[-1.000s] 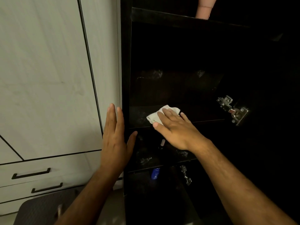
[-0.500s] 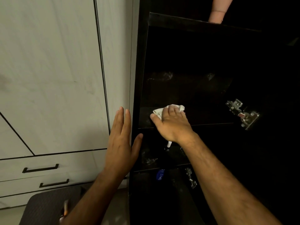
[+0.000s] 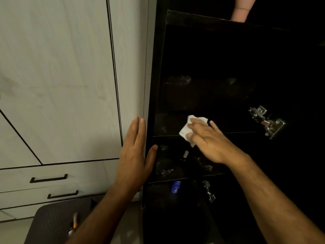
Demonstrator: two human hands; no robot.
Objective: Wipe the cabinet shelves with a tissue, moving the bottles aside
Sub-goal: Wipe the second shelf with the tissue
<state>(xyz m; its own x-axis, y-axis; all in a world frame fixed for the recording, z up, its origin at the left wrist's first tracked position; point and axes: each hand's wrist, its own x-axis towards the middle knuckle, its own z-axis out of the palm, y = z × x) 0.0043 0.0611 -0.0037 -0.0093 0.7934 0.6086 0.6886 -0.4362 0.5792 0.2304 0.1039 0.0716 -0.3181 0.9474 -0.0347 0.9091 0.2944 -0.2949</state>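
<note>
Right hand [image 3: 209, 140], fingers [image 3: 197, 125] extended flat, presses the tissue [image 3: 184, 132] at the shelf [image 3: 237, 132] front edge; half a second ago it lay deeper in, indicating an outward wiping stroke. Left hand [image 3: 135, 155], fingers straight, braces the cabinet frame [image 3: 154, 85]. A blue bottle [image 3: 176, 186] stands two shelves below.

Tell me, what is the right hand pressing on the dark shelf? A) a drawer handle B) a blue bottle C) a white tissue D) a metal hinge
C: the right hand lies flat with its fingers on the white tissue, pushing it against the shelf.
</note>
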